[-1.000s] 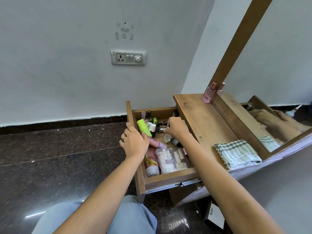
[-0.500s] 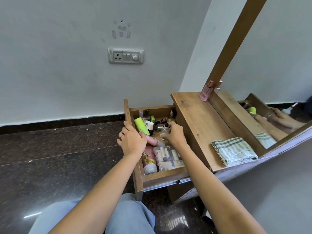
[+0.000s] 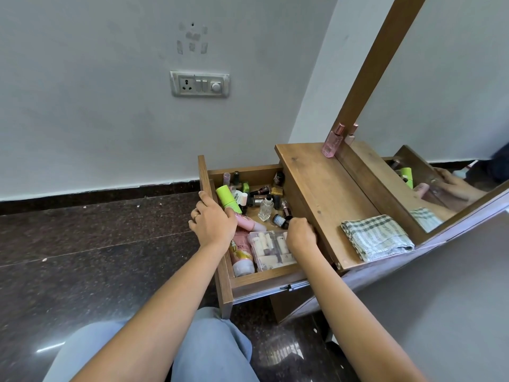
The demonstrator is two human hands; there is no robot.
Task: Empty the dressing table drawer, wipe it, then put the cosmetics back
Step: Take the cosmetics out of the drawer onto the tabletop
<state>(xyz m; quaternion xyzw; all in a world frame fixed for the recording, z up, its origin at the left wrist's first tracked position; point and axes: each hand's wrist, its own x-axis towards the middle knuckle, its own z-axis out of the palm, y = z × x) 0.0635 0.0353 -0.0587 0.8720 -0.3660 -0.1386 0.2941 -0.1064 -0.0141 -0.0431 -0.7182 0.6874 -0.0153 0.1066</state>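
Note:
The wooden drawer (image 3: 264,279) stands pulled out, full of cosmetics: a green tube (image 3: 227,198), a pink tube (image 3: 248,221), a peach tube (image 3: 242,255), a clear case of small bottles (image 3: 268,249), a glass bottle (image 3: 265,208) and several small dark bottles at the back. My left hand (image 3: 213,224) straddles the drawer's left wall, thumb inside by the pink tube, fingers outside. My right hand (image 3: 300,235) reaches down at the far end of the clear case, beside the tabletop's edge. Its curled fingers are hidden, so what it holds is unclear.
The wooden tabletop (image 3: 325,194) to the right bears a folded checked cloth (image 3: 377,235) and a pink perfume bottle (image 3: 333,140) against the mirror (image 3: 440,119). A wall socket (image 3: 199,84) sits above. Dark stone floor lies left; my knee (image 3: 214,351) is below the drawer.
My right hand has drawn back from the glass bottle at the drawer's middle to the clear case nearer me. The left hand has stayed on the drawer's left wall.

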